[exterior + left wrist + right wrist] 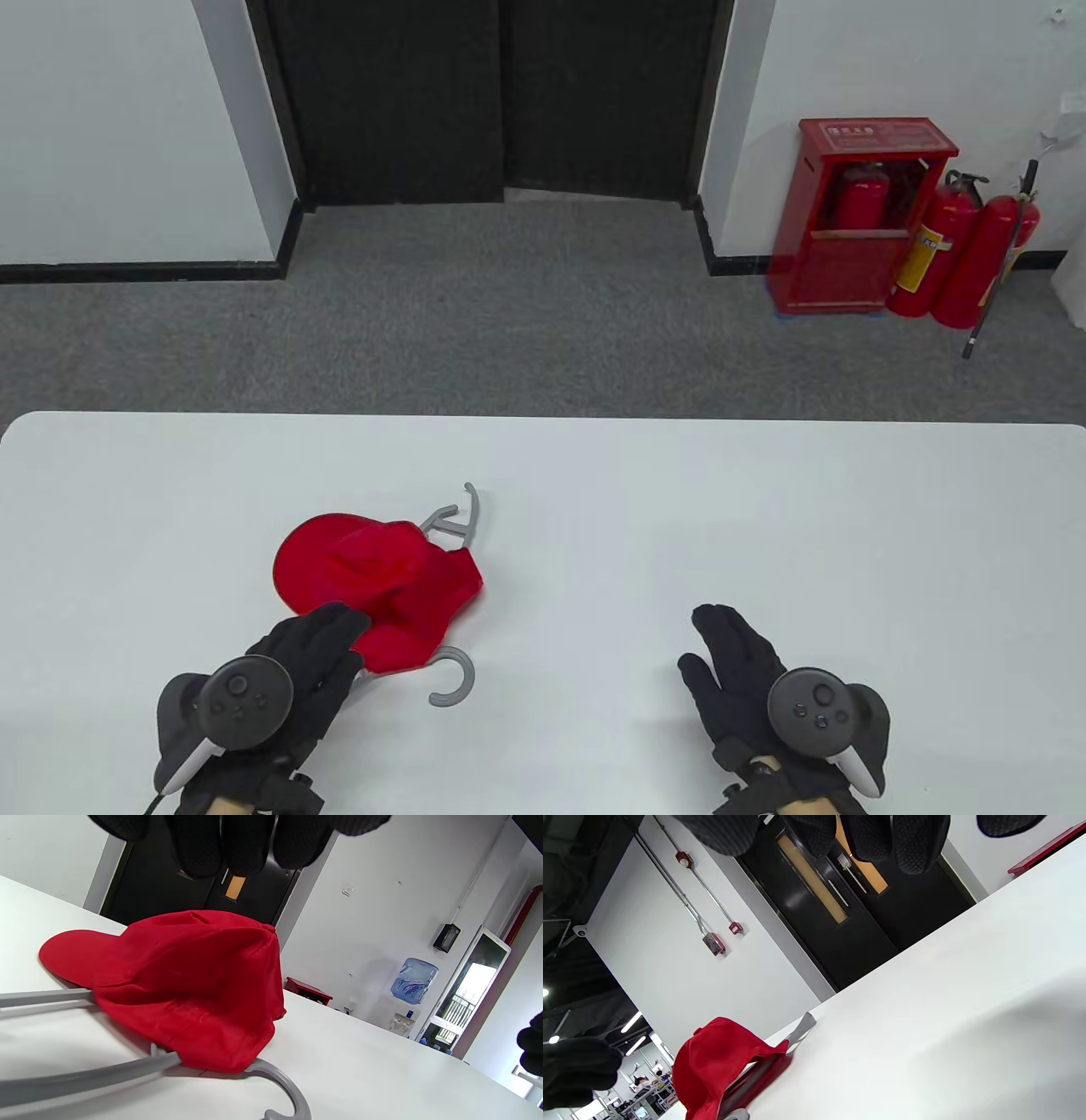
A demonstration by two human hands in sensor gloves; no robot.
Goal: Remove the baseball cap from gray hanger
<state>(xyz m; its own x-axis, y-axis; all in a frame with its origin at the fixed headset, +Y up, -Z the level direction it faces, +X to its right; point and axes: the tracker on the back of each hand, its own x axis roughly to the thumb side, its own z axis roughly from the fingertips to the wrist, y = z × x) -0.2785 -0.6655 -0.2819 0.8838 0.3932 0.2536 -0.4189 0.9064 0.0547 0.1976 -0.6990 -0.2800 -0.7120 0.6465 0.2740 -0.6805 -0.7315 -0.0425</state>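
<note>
A red baseball cap [377, 581] lies on the white table [679, 509], draped over a gray hanger [454, 518] whose hook [454, 679] sticks out at the near side. The cap also shows in the left wrist view [186, 988] and the right wrist view [712, 1060]. My left hand [327, 632] hovers at the cap's near edge, fingers extended above it, holding nothing. My right hand [730, 654] is open and empty over bare table, well to the right of the cap.
The table's far edge [543, 416] borders gray carpet. A red fire extinguisher cabinet [857, 221] and extinguishers stand by the far wall. Black double doors are at the back.
</note>
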